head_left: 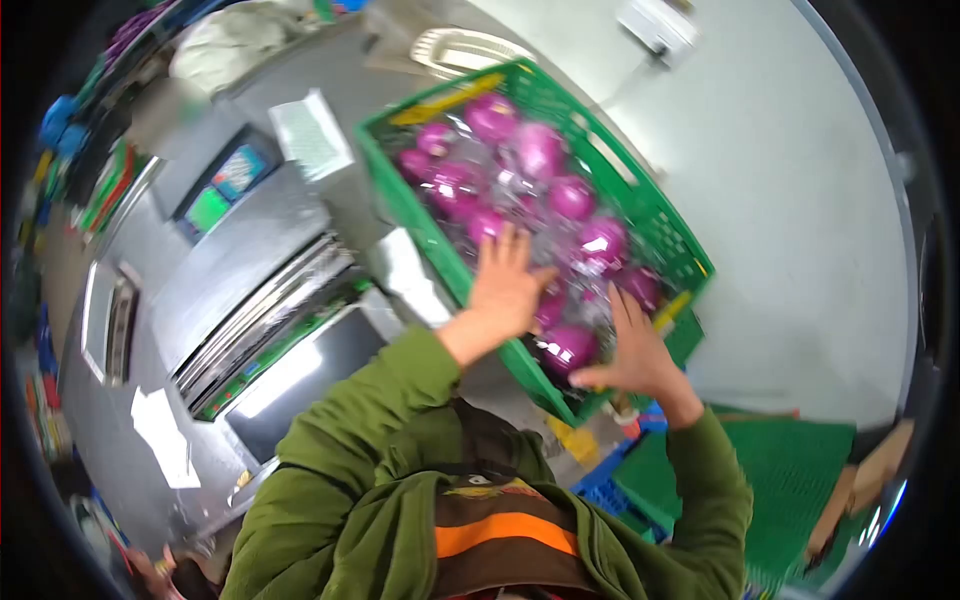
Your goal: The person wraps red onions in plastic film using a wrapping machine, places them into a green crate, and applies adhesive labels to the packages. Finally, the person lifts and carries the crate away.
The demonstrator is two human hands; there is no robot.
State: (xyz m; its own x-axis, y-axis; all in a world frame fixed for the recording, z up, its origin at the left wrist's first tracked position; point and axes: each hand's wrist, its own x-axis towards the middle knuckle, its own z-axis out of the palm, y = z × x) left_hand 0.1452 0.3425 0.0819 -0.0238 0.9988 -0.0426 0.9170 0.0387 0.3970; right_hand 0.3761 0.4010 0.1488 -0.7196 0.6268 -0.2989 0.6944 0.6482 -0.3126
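The left hand [505, 285] is open, with fingers spread flat, and it rests on the near edge of the green crate [400, 190] and on the wrapped purple balls [540, 150] inside it. Most of the balls lie beyond this hand, towards the far side of the crate. To the right, the right hand [635, 355] is also open; its fingers point up into the crate, and one purple ball [568, 345] lies just beside its thumb. Both arms wear green sleeves [380, 400].
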